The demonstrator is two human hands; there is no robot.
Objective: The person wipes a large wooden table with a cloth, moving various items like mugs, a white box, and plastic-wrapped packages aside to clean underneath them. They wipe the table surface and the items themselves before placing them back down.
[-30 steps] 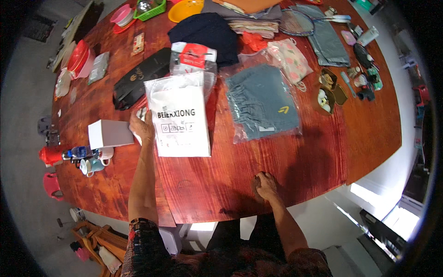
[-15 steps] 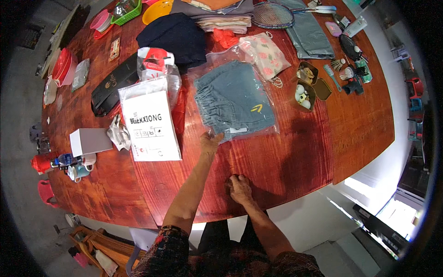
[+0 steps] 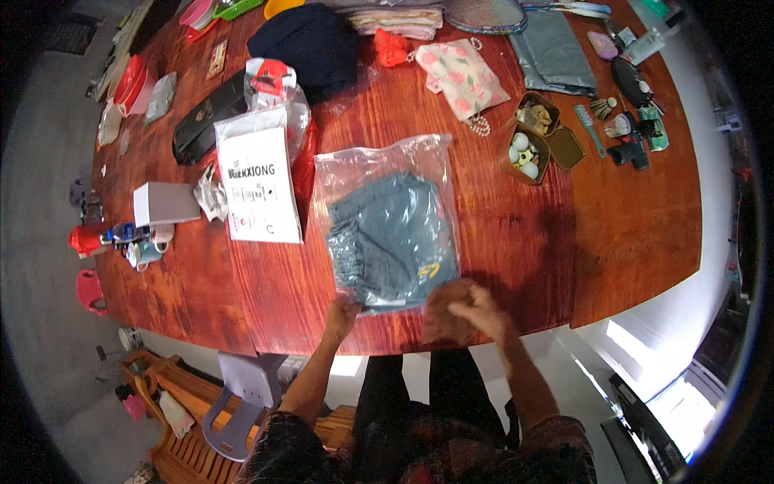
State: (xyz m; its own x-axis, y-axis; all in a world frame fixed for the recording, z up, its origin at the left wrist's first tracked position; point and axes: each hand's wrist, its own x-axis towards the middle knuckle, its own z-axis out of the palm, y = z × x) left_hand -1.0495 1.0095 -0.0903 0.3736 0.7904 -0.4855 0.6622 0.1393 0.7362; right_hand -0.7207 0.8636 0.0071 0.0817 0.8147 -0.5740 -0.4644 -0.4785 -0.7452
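Note:
Folded blue-grey denim pants (image 3: pixel 387 234) with a gathered elastic waist and a yellow mark lie inside a clear plastic bag (image 3: pixel 387 157) near the table's front edge. My left hand (image 3: pixel 344 317) is closed on the bag's near left corner, its fingers gripping the film. At the near right corner, my right hand (image 3: pixel 476 308) is beside or touching the bag. Motion smears its fingers, so I cannot see whether it grips. Left of the bag lies a white printed packet (image 3: pixel 260 185) in clear film.
A floral pouch (image 3: pixel 462 78) with a beaded strap, an opened tin (image 3: pixel 530 153) with small balls, a comb (image 3: pixel 590 129) and a badminton racket (image 3: pixel 488 14) lie beyond and to the right. Dark folded cloth (image 3: pixel 306 48), a white box (image 3: pixel 165 204) and cups (image 3: pixel 145 254) are leftward.
The bagged pants have come nearer to the front edge, pulled by my left hand. My right hand has moved from the table to the bag's near right corner. The view has shifted.

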